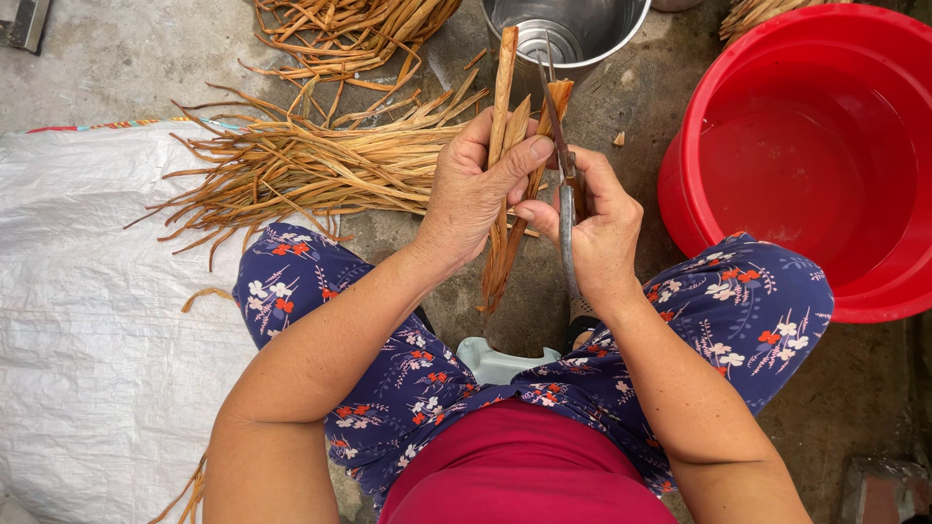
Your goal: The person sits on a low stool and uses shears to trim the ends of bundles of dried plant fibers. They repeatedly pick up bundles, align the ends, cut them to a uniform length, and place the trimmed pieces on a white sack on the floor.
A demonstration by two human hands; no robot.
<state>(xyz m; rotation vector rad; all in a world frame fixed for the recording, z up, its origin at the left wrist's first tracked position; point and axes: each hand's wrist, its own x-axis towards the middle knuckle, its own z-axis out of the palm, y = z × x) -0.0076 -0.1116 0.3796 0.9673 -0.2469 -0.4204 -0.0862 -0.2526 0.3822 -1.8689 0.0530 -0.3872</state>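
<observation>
My left hand (476, 189) grips a small bundle of tan dried plant strips (504, 78) that stands upright in front of me, its lower ends hanging down between my knees. My right hand (597, 228) holds a thin metal blade tool (566, 209) pressed against the right side of the same bundle, its tip reaching up along one strip. Both hands touch each other around the bundle. I sit low, in blue flowered trousers, knees spread.
A loose pile of dried strips (311, 165) lies on the concrete at left, partly over a white woven sack (97, 320). A steel bucket (568, 29) stands straight ahead. A large red basin (815, 155) holding water sits at right.
</observation>
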